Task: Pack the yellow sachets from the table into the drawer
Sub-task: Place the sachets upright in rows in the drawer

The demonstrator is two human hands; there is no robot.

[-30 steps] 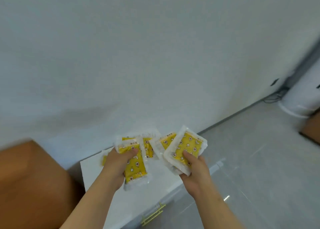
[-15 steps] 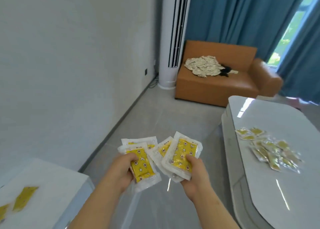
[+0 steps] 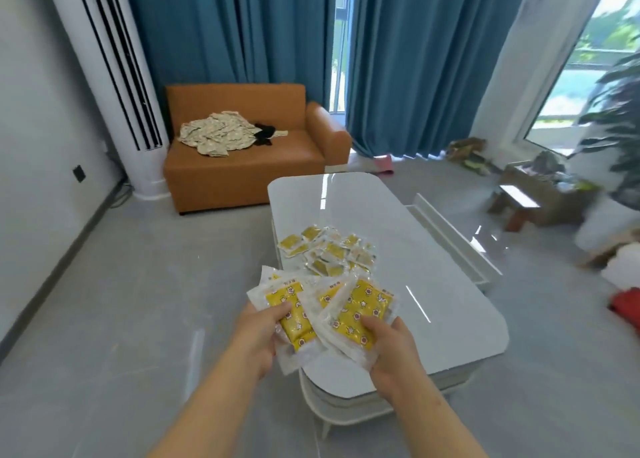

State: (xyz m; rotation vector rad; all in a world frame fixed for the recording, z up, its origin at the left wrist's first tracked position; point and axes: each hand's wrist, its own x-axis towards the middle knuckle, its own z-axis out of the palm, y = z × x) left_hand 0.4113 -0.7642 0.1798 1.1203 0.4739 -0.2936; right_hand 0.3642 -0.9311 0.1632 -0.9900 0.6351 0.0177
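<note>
Left hand (image 3: 258, 333) grips a fanned bunch of yellow sachets (image 3: 294, 317), thumb pressed on the top one; right hand (image 3: 391, 350) pinches a second bunch (image 3: 360, 314) the same way, and the 2 bunches overlap in the middle. Both are held above the near left corner of the glossy white table (image 3: 433, 284). Further along the table's left side lies a loose pile (image 3: 329, 250) of more sachets. At the table's far right edge a white tray-like part sticks out, possibly the open drawer (image 3: 450, 236), though blur leaves that unsure. An orange sofa (image 3: 242, 170) stands far left
</note>
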